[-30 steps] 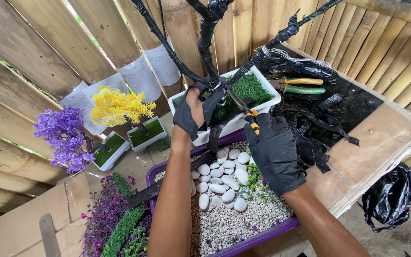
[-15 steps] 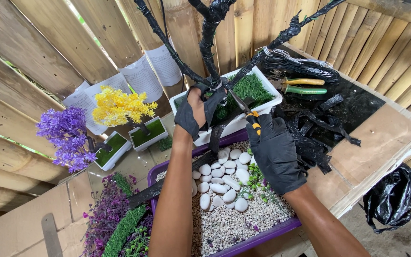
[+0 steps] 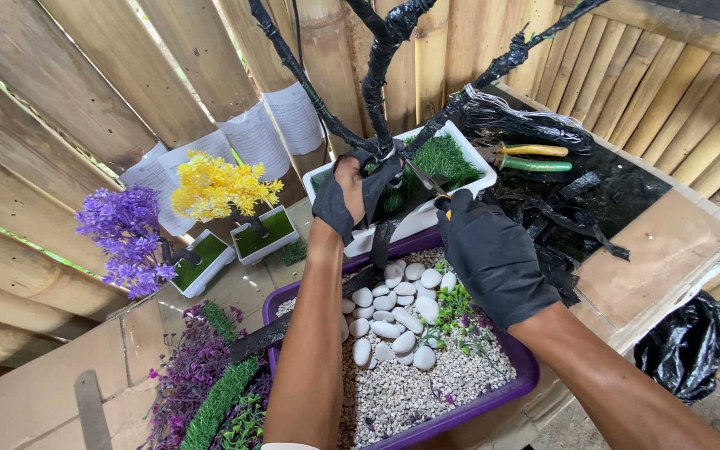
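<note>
little has moved: left hand (image 3: 352,193) grips one black trunk (image 3: 381,75), right hand (image 3: 489,254) clamps one scissors (image 3: 422,177).

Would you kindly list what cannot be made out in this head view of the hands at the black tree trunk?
- Tool in the right hand: only a thin blade shows; the glove hides the handles.
- Trunk base: covered by the left hand.
- Branch tips: cut off by the top edge.
- Purple tray: near end cut off by the bottom edge.

I count two small potted trees (image 3: 218,187), three white planters (image 3: 427,212), one purple tray (image 3: 527,375), two pliers (image 3: 535,157)
</note>
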